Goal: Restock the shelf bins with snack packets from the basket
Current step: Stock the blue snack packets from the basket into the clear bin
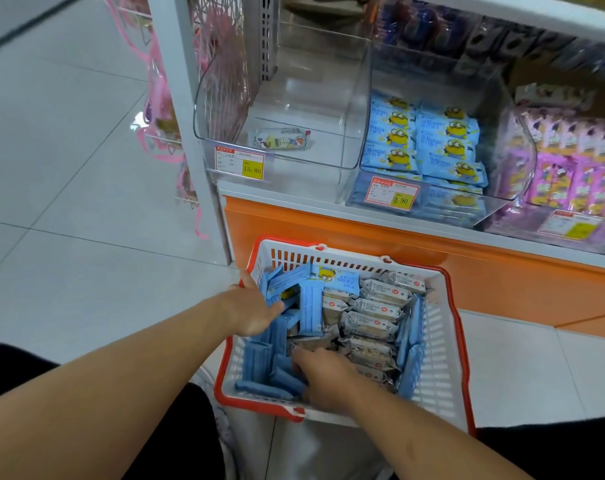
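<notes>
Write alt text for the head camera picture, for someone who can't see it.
Both hands, left hand and right hand, reach into a floor basket of blue packets and silver packets, below clear shelf bins.

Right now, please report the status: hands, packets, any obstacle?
Both hands in basket: left hand on blue packets, right hand among them. Left bin nearly empty. Nothing blocking.

- The basket [443, 344] sits on the floor [69, 202] before the shelf [398, 216].
- Packets [370, 317] fill it.
- On the shelf, the left bin [224, 109] holds one packet [282, 139]; the middle bin [498, 206], right of it, holds stacks.
</notes>
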Available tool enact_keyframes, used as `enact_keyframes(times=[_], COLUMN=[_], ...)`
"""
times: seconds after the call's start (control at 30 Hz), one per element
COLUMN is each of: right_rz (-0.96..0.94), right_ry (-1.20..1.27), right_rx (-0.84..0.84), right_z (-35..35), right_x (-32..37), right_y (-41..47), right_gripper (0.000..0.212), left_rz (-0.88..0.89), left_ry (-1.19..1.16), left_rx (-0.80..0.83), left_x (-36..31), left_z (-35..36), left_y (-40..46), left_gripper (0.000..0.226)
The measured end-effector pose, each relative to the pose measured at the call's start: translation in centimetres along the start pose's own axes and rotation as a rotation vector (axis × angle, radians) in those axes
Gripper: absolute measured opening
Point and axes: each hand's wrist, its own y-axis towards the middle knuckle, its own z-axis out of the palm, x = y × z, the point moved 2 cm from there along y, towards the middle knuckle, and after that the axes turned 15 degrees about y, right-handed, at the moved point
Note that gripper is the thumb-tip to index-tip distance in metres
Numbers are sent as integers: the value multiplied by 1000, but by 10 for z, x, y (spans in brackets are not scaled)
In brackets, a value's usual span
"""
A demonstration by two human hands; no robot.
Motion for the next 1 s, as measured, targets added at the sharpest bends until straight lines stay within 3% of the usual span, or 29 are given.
enact_keyframes(times=[0.1,0.2,0.27,0.4,0.47,0.53,0.63,0.77,1.0], right_rz=[-17,-29,-13,-98,-179,-256,-349,-411,-384], right_ry=[50,192,335,569,634,745,915,857,746], right_rx=[-19,-2,-6,-115,-169,-198,-229,-312,-418], right_z=[-8,-45,-81,-164,-203,-232,-255,-266,-292], right_x=[1,5,9,25,36,45,47,40,31], right_y=[-6,-15,-25,-61,-86,-111,-135,-140,-147], right_gripper=[33,41,40,33,43,45,36,30,39], left_rz=[13,97,200,362,408,452,565,611,583], left_ry=[119,262,239,42,-128,-324,-729,-1005,-1103], left_rx=[-42,-112,-149,-117,-82,-77,86,81,-88], left_x=[1,-5,-13,-23,-27,-32,-49,-67,-83], left_z=[-15,-44,-66,-108,-123,-134,-141,-154,-181], left_y=[-8,-22,-30,-50,-61,-71,-88,-100,-99], left_gripper=[89,46,30,36,35,36,45,45,13])
